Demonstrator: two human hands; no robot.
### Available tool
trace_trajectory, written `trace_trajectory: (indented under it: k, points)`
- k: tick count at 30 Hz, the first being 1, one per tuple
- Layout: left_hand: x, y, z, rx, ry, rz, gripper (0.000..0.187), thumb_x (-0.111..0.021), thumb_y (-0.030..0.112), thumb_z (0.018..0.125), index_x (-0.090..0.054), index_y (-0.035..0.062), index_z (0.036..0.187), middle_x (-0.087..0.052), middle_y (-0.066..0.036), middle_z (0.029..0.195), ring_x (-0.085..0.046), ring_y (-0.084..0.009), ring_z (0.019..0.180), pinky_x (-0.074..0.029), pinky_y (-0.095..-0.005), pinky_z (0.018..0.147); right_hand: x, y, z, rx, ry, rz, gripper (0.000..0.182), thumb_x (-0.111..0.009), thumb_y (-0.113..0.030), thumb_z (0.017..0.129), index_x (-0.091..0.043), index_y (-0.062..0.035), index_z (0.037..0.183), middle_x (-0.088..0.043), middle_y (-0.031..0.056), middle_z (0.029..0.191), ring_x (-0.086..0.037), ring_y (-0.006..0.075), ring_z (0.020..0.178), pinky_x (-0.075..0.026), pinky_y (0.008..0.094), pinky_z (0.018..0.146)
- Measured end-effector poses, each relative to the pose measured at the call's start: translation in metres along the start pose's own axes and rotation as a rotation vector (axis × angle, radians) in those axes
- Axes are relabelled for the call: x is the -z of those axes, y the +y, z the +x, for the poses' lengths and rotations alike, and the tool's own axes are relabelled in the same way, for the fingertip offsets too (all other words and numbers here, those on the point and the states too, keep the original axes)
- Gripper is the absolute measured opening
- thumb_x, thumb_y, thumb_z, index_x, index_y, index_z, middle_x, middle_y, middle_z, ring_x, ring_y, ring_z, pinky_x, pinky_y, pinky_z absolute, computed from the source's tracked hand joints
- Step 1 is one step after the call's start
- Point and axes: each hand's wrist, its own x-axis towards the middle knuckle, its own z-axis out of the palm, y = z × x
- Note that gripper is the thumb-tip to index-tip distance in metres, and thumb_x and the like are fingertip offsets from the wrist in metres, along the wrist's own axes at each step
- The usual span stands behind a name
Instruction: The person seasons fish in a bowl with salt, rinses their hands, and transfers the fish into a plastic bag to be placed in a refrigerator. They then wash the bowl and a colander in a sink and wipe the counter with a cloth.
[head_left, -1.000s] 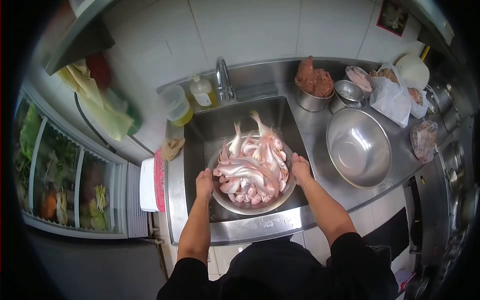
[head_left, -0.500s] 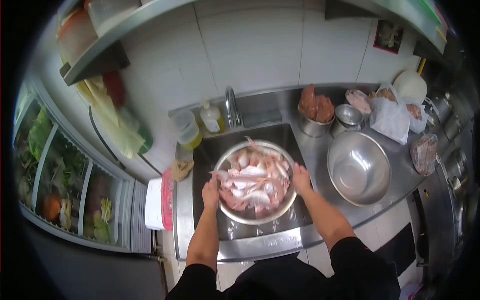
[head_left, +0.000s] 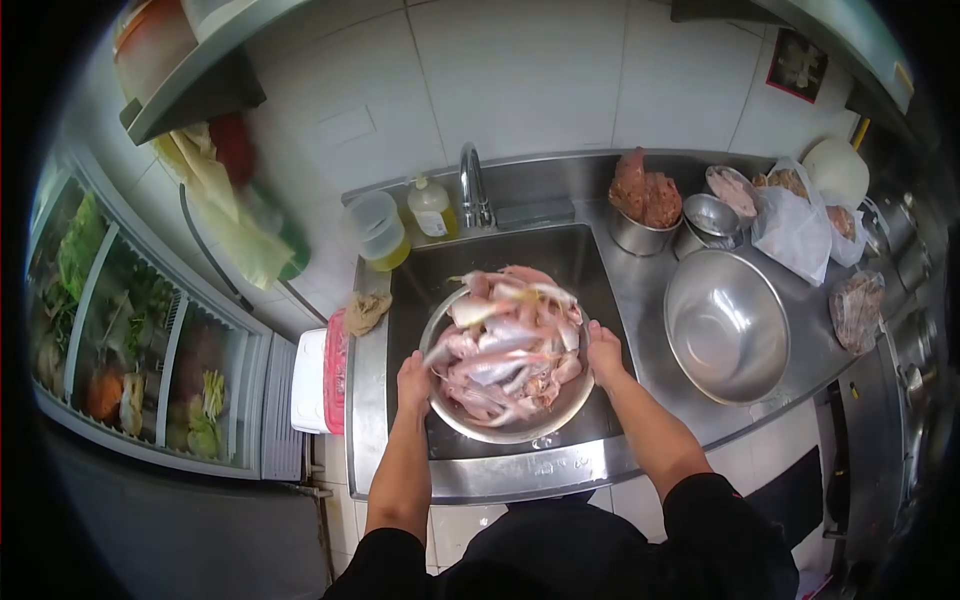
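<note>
Fish: a heap of pinkish, silvery fish (head_left: 508, 345), partly blurred, fills a steel bowl (head_left: 500, 435) within the sink (head_left: 570, 245).
Left hand: the left hand (head_left: 414, 383) grips the bowl's rim at 9 o'clock.
Right hand: the right hand (head_left: 604, 353) grips the rim opposite, at about 3 o'clock; the undersides of both grips are hidden.
Good hold: matched pressure on both sides and a level rim should suit this load; slippery fish piled this high could slide over the far edge at 11 to 12.
Tight spots: the sink's side edges lie near both hands, so knuckles could knock there.
Behind the bowl: the faucet (head_left: 472, 185) stands near 12, the soap bottle (head_left: 432, 208) at 11, the plastic tub (head_left: 375, 232) between 10 and 11.
Left ledge: a beige lump (head_left: 367, 312) at 10.
Right counter: a second metal bowl (head_left: 727, 325) at 3, reddish meat (head_left: 645, 192) in a pot at 1, white bags (head_left: 795, 230) at 2.
</note>
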Motion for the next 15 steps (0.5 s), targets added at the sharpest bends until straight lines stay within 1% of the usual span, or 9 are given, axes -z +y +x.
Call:
trace_trajectory:
  k: [2,3,6,9,11,12,13,14,15]
  points:
    - [0.000,-0.005,-0.018,0.043,0.074,0.010,0.038,-0.045,0.030,0.102,-0.060,-0.0046,0.102,-0.063,-0.012,0.095,-0.059,-0.0194,0.081,-0.049,-0.0350,0.076,0.000,0.018,-0.012,-0.192,-0.077,0.164,0.044,-0.046,-0.037,0.101,-0.062,0.0028,0.091,-0.065,0.0166,0.085,-0.058,0.0238,0.079,-0.046,0.0395,0.076]
    - [0.000,-0.008,-0.021,0.060,0.083,0.049,0.038,-0.045,0.030,0.102,-0.060,-0.0047,0.102,-0.063,-0.012,0.096,-0.059,-0.0196,0.082,-0.048,-0.0347,0.077,0.003,0.027,-0.011,-0.206,-0.062,0.083,0.041,-0.047,-0.035,0.101,-0.064,0.0023,0.095,-0.067,0.0147,0.094,-0.058,0.0228,0.084,-0.047,0.0380,0.080]
    - [-0.003,-0.003,-0.025,0.045,0.115,0.137,0.038,-0.044,0.029,0.103,-0.060,-0.0054,0.103,-0.064,-0.013,0.098,-0.059,-0.0198,0.085,-0.047,-0.0342,0.080,0.001,0.035,-0.008,-0.301,-0.038,0.184,0.041,-0.047,-0.034,0.101,-0.065,0.0032,0.098,-0.066,0.0171,0.098,-0.059,0.0231,0.089,-0.046,0.0381,0.082]
    - [-0.003,0.008,-0.029,-0.066,0.123,0.218,0.039,-0.043,0.029,0.102,-0.059,-0.0060,0.102,-0.064,-0.014,0.096,-0.059,-0.0199,0.086,-0.047,-0.0350,0.081,0.009,0.011,-0.006,-0.074,-0.060,0.062,0.042,-0.045,-0.033,0.101,-0.063,0.0041,0.100,-0.065,0.0214,0.101,-0.060,0.0281,0.092,-0.046,0.0392,0.084]
    - [0.002,0.017,-0.023,-0.199,0.092,0.313,0.040,-0.042,0.030,0.102,-0.059,-0.0060,0.100,-0.063,-0.014,0.094,-0.059,-0.0201,0.085,-0.047,-0.0356,0.080,0.018,-0.019,-0.014,0.082,-0.023,-0.052,0.042,-0.044,-0.034,0.101,-0.062,0.0047,0.101,-0.064,0.0249,0.101,-0.060,0.0337,0.091,-0.045,0.0404,0.084]
    - [-0.001,0.024,-0.025,-0.243,0.110,0.290,0.040,-0.042,0.030,0.102,-0.059,-0.0056,0.099,-0.063,-0.014,0.093,-0.058,-0.0203,0.084,-0.047,-0.0356,0.079,0.021,-0.043,-0.014,0.177,0.001,-0.102,0.043,-0.044,-0.034,0.101,-0.062,0.0050,0.101,-0.063,0.0267,0.101,-0.059,0.0364,0.091,-0.045,0.0410,0.085]
    - [-0.005,0.031,-0.029,-0.305,0.130,0.259,0.040,-0.041,0.031,0.102,-0.059,-0.0051,0.098,-0.063,-0.014,0.092,-0.058,-0.0204,0.083,-0.047,-0.0356,0.079,0.024,-0.060,-0.020,0.253,0.030,-0.160,0.046,-0.042,-0.035,0.101,-0.061,0.0063,0.108,-0.064,0.0231,0.100,-0.059,0.0308,0.090,-0.045,0.0399,0.086]
    - [-0.007,0.035,-0.032,-0.354,0.151,0.232,0.040,-0.041,0.032,0.102,-0.059,-0.0046,0.098,-0.063,-0.014,0.091,-0.058,-0.0206,0.082,-0.047,-0.0355,0.078,0.026,-0.065,-0.021,0.325,0.064,-0.222,0.044,-0.043,-0.035,0.101,-0.062,0.0051,0.107,-0.064,0.0245,0.098,-0.058,0.0324,0.089,-0.045,0.0390,0.086]
    - [-0.008,0.015,-0.016,-0.196,0.120,-0.020,0.040,-0.041,0.033,0.101,-0.059,-0.0031,0.097,-0.062,-0.013,0.090,-0.058,-0.0208,0.081,-0.047,-0.0354,0.076,0.024,-0.067,-0.015,0.271,0.017,-0.228,0.044,-0.042,-0.034,0.102,-0.062,0.0055,0.107,-0.064,0.0235,0.099,-0.059,0.0313,0.091,-0.045,0.0391,0.086]
